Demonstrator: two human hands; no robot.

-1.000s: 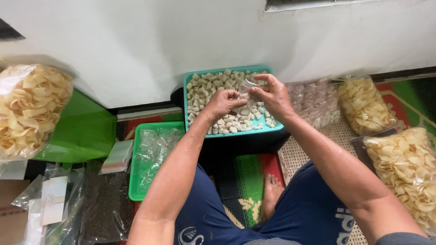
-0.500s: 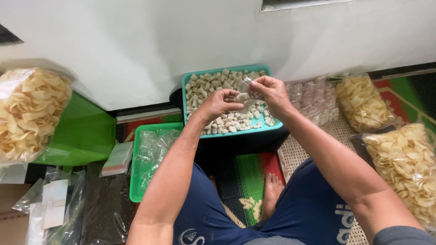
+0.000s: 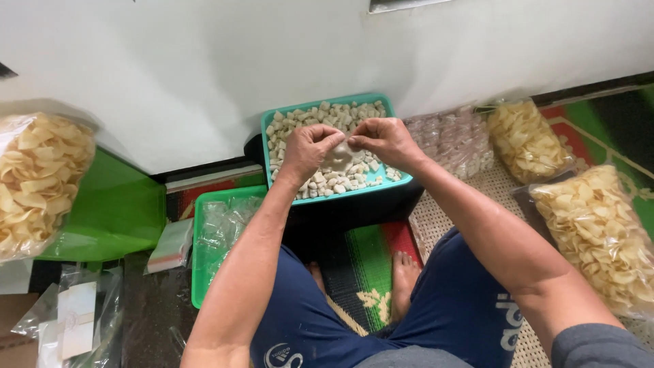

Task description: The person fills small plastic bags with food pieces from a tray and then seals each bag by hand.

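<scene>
My left hand (image 3: 308,151) and right hand (image 3: 385,142) meet fingertip to fingertip over the tray of small pieces (image 3: 381,182), a little clear bag (image 3: 338,155) pinched between them; the tray sits on a box (image 3: 354,208) straight ahead of my knees, against the wall (image 3: 204,68). Left of it and nearer me lies a lower tray of empty bags (image 3: 199,272), with a big bag of chips (image 3: 37,180) farther left. To the right lie a pile of filled packets (image 3: 456,140), then two more chip bags (image 3: 528,140), one behind the other.

Small bag (image 3: 338,154) half-hidden behind fingers (image 3: 320,138)
</scene>
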